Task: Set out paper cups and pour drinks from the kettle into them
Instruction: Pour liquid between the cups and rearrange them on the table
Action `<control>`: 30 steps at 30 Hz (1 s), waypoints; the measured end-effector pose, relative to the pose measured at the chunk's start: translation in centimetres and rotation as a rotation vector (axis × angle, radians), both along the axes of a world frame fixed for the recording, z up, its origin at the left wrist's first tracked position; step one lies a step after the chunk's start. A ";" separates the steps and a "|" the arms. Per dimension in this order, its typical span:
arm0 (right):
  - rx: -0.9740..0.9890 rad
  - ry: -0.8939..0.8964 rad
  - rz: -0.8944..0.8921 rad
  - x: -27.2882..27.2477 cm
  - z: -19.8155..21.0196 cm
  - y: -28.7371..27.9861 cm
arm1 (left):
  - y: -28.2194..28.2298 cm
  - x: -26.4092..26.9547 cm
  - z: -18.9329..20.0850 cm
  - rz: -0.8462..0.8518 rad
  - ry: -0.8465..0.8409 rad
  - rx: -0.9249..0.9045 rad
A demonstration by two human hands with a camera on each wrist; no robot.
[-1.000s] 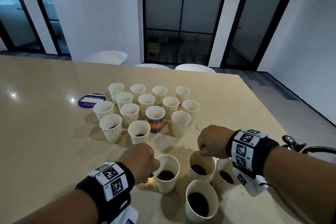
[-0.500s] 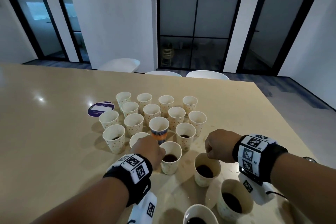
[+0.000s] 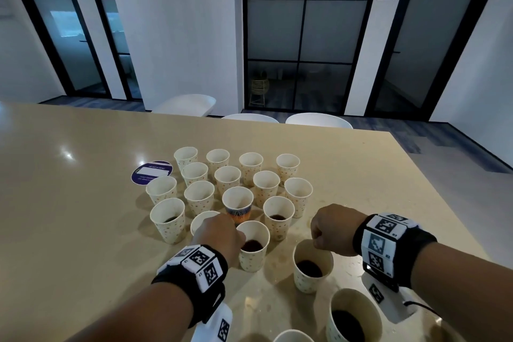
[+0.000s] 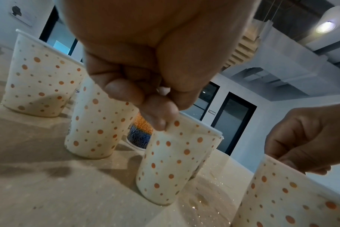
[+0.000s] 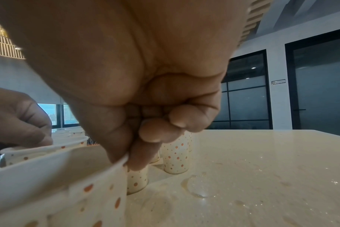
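Note:
My left hand [image 3: 219,236] pinches the near rim of a dotted paper cup [image 3: 252,248] with dark drink in it; the left wrist view shows thumb and finger on that cup's [image 4: 177,161] rim. My right hand [image 3: 333,228] pinches the far rim of another filled dotted cup [image 3: 312,269], seen close in the right wrist view as the cup [image 5: 68,184] under my fingers [image 5: 142,153]. Both cups stand on the beige table [image 3: 69,230]. Beyond them stands a cluster of several dotted cups [image 3: 230,180], some with a little drink, and one blue-orange patterned cup [image 3: 238,204]. No kettle is in view.
Two more filled cups stand near the bottom edge, one at the lower right [image 3: 352,316] and one cut off [image 3: 293,336]. A round purple coaster [image 3: 151,172] lies left of the cluster. Spilled drops [image 5: 196,187] wet the table right of the cups. White chairs [image 3: 317,121] line the far edge.
Both hands have carried their pinched cups away from me toward the cluster, the left one now right beside the patterned cup. My head has tilted up, so the near cups sit lower in view.

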State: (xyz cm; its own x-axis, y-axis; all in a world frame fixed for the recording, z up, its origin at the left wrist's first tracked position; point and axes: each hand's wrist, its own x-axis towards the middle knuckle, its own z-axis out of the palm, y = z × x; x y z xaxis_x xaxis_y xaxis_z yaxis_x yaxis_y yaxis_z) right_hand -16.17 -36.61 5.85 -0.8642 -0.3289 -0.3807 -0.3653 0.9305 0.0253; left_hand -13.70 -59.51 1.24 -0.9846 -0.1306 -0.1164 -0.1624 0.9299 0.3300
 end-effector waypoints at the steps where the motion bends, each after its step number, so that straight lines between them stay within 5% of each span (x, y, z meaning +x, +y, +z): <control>1: -0.005 -0.001 -0.006 0.0 0.0 0.0 | 0.0 0.1 0.0 -0.004 0.001 -0.014; 6: -0.023 -0.005 -0.023 -0.1 -0.2 0.1 | -0.4 0.6 0.5 -0.009 -0.030 -0.109; 13: -0.059 -0.016 -0.056 0.0 -0.4 0.2 | -1.1 2.5 2.8 0.000 0.058 -0.013; 18: -0.079 -0.033 -0.036 0.5 0.0 -0.1 | -0.7 5.0 4.7 -0.149 0.143 -0.047; 23: -0.131 -0.033 -0.002 1.2 0.5 -2.0 | 2.1 5.5 4.3 -0.372 -0.078 -0.011; 30: -0.098 -0.079 0.078 2.7 0.2 -4.3 | 2.8 4.6 2.5 -0.288 -0.284 0.154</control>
